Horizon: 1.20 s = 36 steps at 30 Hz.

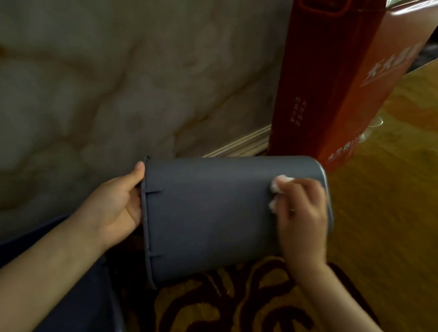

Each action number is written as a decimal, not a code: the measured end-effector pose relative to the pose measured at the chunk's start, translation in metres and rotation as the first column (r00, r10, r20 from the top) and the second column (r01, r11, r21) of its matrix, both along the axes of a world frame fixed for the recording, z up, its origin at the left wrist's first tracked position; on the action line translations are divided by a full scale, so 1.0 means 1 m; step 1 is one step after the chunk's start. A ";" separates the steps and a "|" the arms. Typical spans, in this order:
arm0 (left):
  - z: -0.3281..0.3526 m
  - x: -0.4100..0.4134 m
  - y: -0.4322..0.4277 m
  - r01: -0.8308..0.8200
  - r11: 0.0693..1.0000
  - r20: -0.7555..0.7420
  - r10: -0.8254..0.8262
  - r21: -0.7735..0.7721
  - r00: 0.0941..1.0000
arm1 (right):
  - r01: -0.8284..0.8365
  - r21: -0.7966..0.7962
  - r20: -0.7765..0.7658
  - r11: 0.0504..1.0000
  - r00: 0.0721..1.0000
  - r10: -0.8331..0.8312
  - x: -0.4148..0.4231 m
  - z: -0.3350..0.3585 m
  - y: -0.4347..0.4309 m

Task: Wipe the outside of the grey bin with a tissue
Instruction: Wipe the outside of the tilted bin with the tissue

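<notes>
The grey bin point(208, 215) is held on its side in mid-air, rim to the left, base to the right. My left hand point(116, 206) grips the rim, fingers inside the opening and thumb over the top edge. My right hand point(302, 218) lies on the bin's outer wall near the base, pressing a crumpled white tissue point(279, 185) against it. Only small bits of the tissue show past my fingers.
A tall red cardboard box point(349, 55) leans against the marbled wall point(86, 86) just behind the bin's base. A glossy orange-yellow tabletop point(413, 179) lies to the right. A dark blue chair point(74, 329) sits at lower left, above a brown patterned carpet point(235, 319).
</notes>
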<state>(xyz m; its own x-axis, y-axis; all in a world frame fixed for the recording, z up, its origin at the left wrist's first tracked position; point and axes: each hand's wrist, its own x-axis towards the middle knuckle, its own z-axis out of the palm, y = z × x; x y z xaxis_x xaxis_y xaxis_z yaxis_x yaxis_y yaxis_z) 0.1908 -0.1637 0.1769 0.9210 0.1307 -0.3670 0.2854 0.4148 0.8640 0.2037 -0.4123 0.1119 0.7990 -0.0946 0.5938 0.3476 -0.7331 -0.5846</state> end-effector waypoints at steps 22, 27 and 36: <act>0.010 0.002 -0.013 -0.015 0.986 -0.010 0.017 0.164 1.000 | -0.241 -0.072 0.074 0.968 0.966 0.246 -0.042 -0.017 0.022; 0.013 -0.005 -0.013 0.066 0.952 0.034 -0.080 0.299 0.996 | 0.136 0.048 -0.041 0.990 0.990 -0.134 -0.040 -0.048 -0.054; 0.041 -0.013 -0.026 0.284 0.738 0.162 -0.468 0.612 0.869 | 0.101 0.123 -0.241 0.987 0.968 -0.069 -0.093 -0.086 -0.077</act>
